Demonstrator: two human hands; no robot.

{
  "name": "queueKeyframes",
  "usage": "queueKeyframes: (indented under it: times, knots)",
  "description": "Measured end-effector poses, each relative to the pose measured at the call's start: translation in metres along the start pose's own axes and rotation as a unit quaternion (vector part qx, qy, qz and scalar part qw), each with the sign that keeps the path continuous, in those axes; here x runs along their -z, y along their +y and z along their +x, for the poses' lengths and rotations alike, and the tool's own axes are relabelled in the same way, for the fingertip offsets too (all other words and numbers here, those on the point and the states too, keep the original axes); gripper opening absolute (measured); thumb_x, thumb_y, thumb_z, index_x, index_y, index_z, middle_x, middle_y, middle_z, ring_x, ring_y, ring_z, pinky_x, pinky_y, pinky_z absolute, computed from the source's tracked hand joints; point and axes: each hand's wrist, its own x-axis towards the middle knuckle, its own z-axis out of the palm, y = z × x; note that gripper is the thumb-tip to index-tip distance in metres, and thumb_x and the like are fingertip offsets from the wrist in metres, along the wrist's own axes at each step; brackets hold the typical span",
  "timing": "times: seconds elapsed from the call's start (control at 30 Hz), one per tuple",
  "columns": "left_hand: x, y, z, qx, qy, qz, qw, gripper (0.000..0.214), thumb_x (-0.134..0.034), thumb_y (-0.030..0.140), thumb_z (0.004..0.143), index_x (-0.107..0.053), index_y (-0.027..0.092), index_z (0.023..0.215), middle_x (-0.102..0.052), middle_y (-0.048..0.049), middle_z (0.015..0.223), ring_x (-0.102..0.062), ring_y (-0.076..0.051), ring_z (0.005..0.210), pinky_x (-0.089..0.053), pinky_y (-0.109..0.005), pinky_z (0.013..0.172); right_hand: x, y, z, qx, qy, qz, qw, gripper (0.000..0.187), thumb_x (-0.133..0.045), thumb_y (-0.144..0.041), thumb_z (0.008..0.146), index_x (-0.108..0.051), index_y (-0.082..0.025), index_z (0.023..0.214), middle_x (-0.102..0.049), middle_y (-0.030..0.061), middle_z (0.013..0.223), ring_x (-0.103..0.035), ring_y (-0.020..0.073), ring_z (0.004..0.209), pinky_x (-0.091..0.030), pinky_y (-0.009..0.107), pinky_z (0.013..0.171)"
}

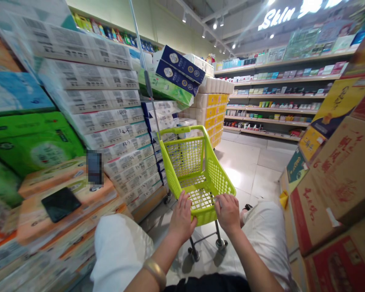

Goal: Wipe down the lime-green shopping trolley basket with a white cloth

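Note:
A small lime-green plastic shopping cart (221, 175) stands right in front of me, its lattice basket with nothing in it. My left hand (183, 213) is closed over the near left corner of the basket rim, thumb on the outside. On the near right corner, my right hand (228, 209) grips the rim with curled fingers. A thin metal pole (149, 85) rises from the cart's far left corner. Below the basket, dark legs end in small caster wheels (194, 254). A gold bangle (155, 272) is on my left wrist.
Stacked paper packs (109, 109) form a wall at left. A dark tablet-like object (61, 204) lies on orange packs (30, 190). Cartons (337, 174) crowd the right side. Tiled floor (246, 156) leads toward stocked shelves (270, 96). My white-trousered knees flank the cart.

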Motion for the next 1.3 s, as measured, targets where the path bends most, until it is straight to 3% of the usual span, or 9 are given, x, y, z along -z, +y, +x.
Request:
queueKeyframes:
  times: [0.1,0.33,0.43,0.6,0.7,0.87,0.97,1.13,1.3]
  knots:
    - [-0.003,0.001,0.000,0.001,0.012,-0.009,1.000,0.041,-0.055,0.010,0.069,-0.044,0.018,0.107,-0.046,-0.0135,0.134,-0.023,-0.031,0.143,-0.035,-0.054,0.113,-0.002,0.001,0.000,-0.020,0.011,-0.015,1.000,0.016,-0.045,-0.018,0.089,-0.061,-0.020,0.087,-0.060,0.0038,0.083,-0.051,0.0211,0.087,-0.032,0.036,0.091]
    - [-0.003,-0.004,0.000,-0.015,0.029,-0.023,0.999,0.043,-0.054,0.010,0.067,-0.042,0.021,0.108,-0.047,-0.0124,0.132,-0.025,-0.033,0.142,-0.038,-0.059,0.109,-0.014,-0.050,-0.015,0.042,-0.033,0.025,0.998,0.013,-0.050,-0.016,0.085,-0.061,-0.022,0.083,-0.059,0.0017,0.081,-0.050,0.0191,0.084,-0.032,0.032,0.086]
    - [0.000,-0.005,-0.001,-0.018,0.028,-0.022,0.999,0.044,-0.054,0.011,0.068,-0.043,0.021,0.110,-0.047,-0.0118,0.132,-0.025,-0.032,0.142,-0.038,-0.058,0.110,-0.007,-0.038,-0.011,0.056,-0.041,0.023,0.997,0.014,-0.050,-0.015,0.085,-0.062,-0.023,0.084,-0.060,0.0007,0.080,-0.050,0.0178,0.082,-0.032,0.031,0.083]
    - [0.000,0.000,-0.002,-0.006,0.012,-0.012,1.000,0.042,-0.055,0.011,0.069,-0.043,0.019,0.108,-0.046,-0.0123,0.133,-0.024,-0.033,0.143,-0.037,-0.057,0.111,0.000,-0.010,-0.004,0.000,-0.006,-0.006,1.000,0.015,-0.049,-0.015,0.086,-0.062,-0.022,0.087,-0.062,0.0022,0.083,-0.052,0.0192,0.086,-0.031,0.033,0.088]
    - [-0.003,0.000,-0.003,-0.005,0.019,-0.010,1.000,0.042,-0.054,0.011,0.069,-0.043,0.019,0.108,-0.046,-0.0132,0.133,-0.024,-0.034,0.142,-0.037,-0.058,0.111,-0.005,-0.024,-0.008,-0.003,-0.009,-0.010,1.000,0.013,-0.050,-0.016,0.085,-0.062,-0.022,0.085,-0.061,0.0024,0.081,-0.051,0.0200,0.085,-0.031,0.034,0.087]
    - [-0.005,-0.005,-0.005,-0.021,0.027,-0.019,0.999,0.040,-0.055,0.016,0.073,-0.042,0.020,0.110,-0.046,-0.0138,0.133,-0.027,-0.035,0.141,-0.039,-0.060,0.108,-0.010,-0.057,-0.015,0.051,-0.040,0.031,0.997,0.013,-0.050,-0.015,0.084,-0.061,-0.023,0.082,-0.059,0.0009,0.079,-0.050,0.0184,0.081,-0.031,0.032,0.082]
    - [-0.003,-0.007,-0.007,-0.021,0.025,-0.009,0.999,0.045,-0.054,0.012,0.069,-0.042,0.020,0.112,-0.045,-0.0140,0.135,-0.027,-0.034,0.141,-0.039,-0.059,0.109,-0.006,-0.045,-0.012,0.054,-0.037,0.031,0.997,0.014,-0.050,-0.015,0.084,-0.061,-0.023,0.083,-0.059,0.0007,0.079,-0.051,0.0180,0.081,-0.032,0.031,0.082]
    - [-0.003,-0.004,-0.008,-0.021,0.033,-0.008,0.999,0.046,-0.054,0.010,0.067,-0.043,0.019,0.111,-0.045,-0.0143,0.135,-0.026,-0.034,0.142,-0.039,-0.058,0.109,-0.001,-0.019,-0.006,-0.008,0.001,0.025,1.000,0.017,-0.046,-0.016,0.088,-0.061,-0.022,0.087,-0.061,0.0022,0.083,-0.052,0.0196,0.086,-0.031,0.034,0.090]
    - [-0.007,-0.007,-0.009,-0.016,0.043,-0.011,0.999,0.043,-0.054,0.012,0.071,-0.043,0.020,0.111,-0.045,-0.0140,0.135,-0.027,-0.033,0.142,-0.040,-0.057,0.109,-0.010,-0.054,-0.014,0.001,-0.009,0.043,0.999,0.016,-0.047,-0.015,0.086,-0.061,-0.022,0.084,-0.060,0.0026,0.081,-0.050,0.0202,0.082,-0.032,0.034,0.085]
